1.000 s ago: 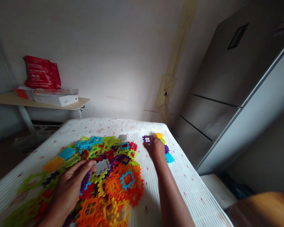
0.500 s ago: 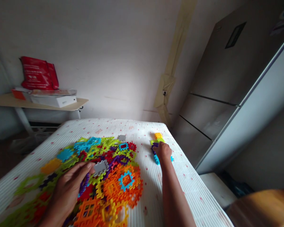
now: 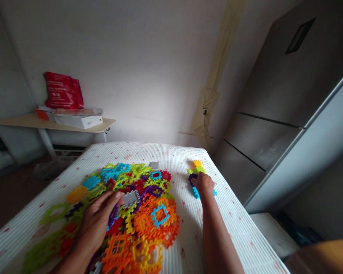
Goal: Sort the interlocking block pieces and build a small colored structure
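My left hand [image 3: 101,215] pinches a grey square toothed tile [image 3: 130,198] between thumb and fingers, just above a heap of colourful interlocking plastic tiles [image 3: 144,220]. At the right side of the bed, my right hand [image 3: 204,182] is closed over a small group of tiles, its thumb and fingers on a dark purple toothed piece [image 3: 192,177]. In that group a yellow tile [image 3: 197,163] and a lime green tile [image 3: 200,169] lie behind the hand, and a blue tile [image 3: 195,192] shows in front. The hand hides part of the group.
Another grey tile [image 3: 154,165] lies at the heap's far edge. A ribbed white cover with red specks [image 3: 174,156] spreads under everything. A tall grey refrigerator [image 3: 263,95] stands at the right. On a side table [image 3: 20,121] at the left sit a white box [image 3: 77,120] and a red bag [image 3: 63,91].
The whole view has shifted slightly, so things sit further right in the picture. Both hands keep their places and grips, the left still with the grey tile.
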A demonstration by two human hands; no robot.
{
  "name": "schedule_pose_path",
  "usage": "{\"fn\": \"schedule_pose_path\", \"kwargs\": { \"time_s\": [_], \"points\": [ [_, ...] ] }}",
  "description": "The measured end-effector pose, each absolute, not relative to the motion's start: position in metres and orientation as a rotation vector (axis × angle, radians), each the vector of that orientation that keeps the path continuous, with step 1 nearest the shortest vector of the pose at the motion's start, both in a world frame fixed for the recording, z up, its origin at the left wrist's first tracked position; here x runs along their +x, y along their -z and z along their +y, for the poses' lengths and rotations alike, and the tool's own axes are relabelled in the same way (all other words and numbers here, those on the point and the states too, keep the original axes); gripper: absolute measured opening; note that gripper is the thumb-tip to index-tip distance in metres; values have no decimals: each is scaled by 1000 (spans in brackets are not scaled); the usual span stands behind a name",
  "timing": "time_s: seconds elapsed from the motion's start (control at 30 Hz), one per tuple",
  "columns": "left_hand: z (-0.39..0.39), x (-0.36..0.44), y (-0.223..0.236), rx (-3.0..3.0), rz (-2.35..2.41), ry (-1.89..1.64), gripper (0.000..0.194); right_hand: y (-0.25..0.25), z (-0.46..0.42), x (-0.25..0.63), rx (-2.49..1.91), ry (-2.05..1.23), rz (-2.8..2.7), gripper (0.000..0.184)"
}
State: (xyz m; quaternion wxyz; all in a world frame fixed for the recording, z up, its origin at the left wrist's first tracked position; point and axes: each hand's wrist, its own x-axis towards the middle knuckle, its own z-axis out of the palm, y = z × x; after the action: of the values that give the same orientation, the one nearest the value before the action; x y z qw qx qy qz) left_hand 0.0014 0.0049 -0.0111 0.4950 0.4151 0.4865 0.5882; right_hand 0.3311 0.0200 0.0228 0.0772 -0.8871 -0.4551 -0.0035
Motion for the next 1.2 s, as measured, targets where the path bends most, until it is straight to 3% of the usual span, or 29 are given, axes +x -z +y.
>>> {"fn": "schedule_pose_path", "kwargs": {
  "time_s": [0.43,0.9,1.2],
  "points": [
    [-3,6,-7,995,1042,-1416,31,-45,15,315,-2454,191,-1423,38],
    [-7,7,-14,1101,1285,-1458,39,-61,1,235,-1479,-493,-1881,22],
    [-6,6,-10,1045,1228,-1394,43,-46,-24,157,-1428,-134,-2135,44]
  ]
}}
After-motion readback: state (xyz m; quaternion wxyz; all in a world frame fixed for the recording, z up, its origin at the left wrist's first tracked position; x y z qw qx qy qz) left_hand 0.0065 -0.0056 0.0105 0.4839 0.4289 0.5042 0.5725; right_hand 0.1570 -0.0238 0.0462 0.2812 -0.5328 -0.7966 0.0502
